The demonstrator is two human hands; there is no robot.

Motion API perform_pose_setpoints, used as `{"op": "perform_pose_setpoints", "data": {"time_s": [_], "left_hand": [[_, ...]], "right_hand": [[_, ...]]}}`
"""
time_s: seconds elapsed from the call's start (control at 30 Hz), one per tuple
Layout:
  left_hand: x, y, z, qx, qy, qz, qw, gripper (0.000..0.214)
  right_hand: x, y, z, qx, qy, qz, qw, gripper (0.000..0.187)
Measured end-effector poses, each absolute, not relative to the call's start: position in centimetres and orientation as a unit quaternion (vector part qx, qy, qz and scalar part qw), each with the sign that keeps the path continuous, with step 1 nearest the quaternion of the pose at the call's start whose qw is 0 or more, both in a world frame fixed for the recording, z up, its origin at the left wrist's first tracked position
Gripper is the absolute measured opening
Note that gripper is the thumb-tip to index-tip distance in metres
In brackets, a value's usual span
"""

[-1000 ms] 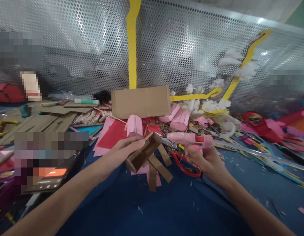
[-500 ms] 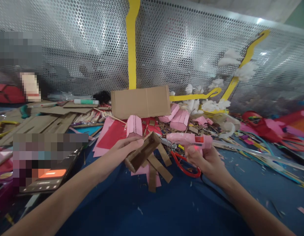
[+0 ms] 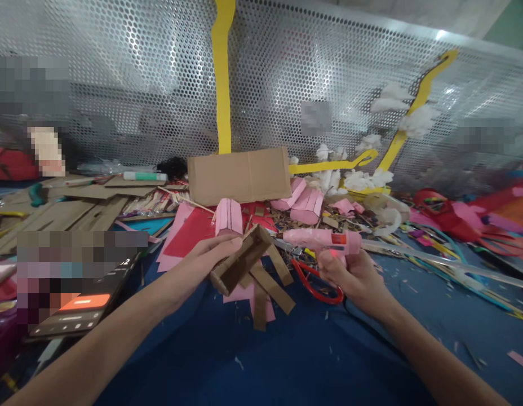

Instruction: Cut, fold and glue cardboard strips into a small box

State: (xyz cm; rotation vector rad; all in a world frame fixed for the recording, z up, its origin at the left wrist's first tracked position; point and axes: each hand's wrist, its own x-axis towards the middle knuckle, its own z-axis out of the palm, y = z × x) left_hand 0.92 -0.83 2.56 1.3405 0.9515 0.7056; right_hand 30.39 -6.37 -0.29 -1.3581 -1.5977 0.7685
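My left hand (image 3: 211, 252) grips a small open cardboard box (image 3: 241, 260), tilted, its hollow side facing me. In my right hand (image 3: 345, 275) is a pink hot glue gun (image 3: 314, 239), its nozzle pointing left, close to the box's right end. A clear glue stick (image 3: 397, 248) sticks out of the gun's back. Below the box lie several cardboard strips (image 3: 272, 288) over pink paper. Red-handled scissors (image 3: 314, 286) rest between the two hands. Just behind my left hand stands a folded pink paper piece (image 3: 228, 216).
A larger cardboard panel (image 3: 239, 176) stands at the back against a perforated metal screen (image 3: 270, 67). Yellow strips with white fluff (image 3: 417, 121) lean at the right. A phone (image 3: 82, 304) lies at the left, near flat cardboard sheets (image 3: 82, 217). Scraps litter the blue table (image 3: 270, 369).
The view has shifted slightly, so everything sits a little further left. The glue gun's nozzle shows more clearly beside the box. Both hands keep their holds.
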Motion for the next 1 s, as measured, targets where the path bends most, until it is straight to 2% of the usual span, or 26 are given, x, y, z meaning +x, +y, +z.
{"op": "perform_pose_setpoints", "data": {"time_s": [0.37, 0.77, 1.0], "left_hand": [[0.79, -0.85, 2.76, 0.571, 0.428, 0.305, 0.631, 0.049], [0.89, -0.7, 2.37, 0.563, 0.423, 0.303, 0.642, 0.051], [1.05, -1.02, 2.32, 0.564, 0.406, 0.275, 0.665, 0.062]], "right_hand": [[30.59, -6.26, -0.4, -0.557, -0.656, 0.3, 0.412, 0.058], [30.4, -6.35, -0.22, -0.554, -0.639, 0.297, 0.443, 0.058], [30.46, -6.37, -0.2, -0.556, -0.642, 0.297, 0.436, 0.057]]}}
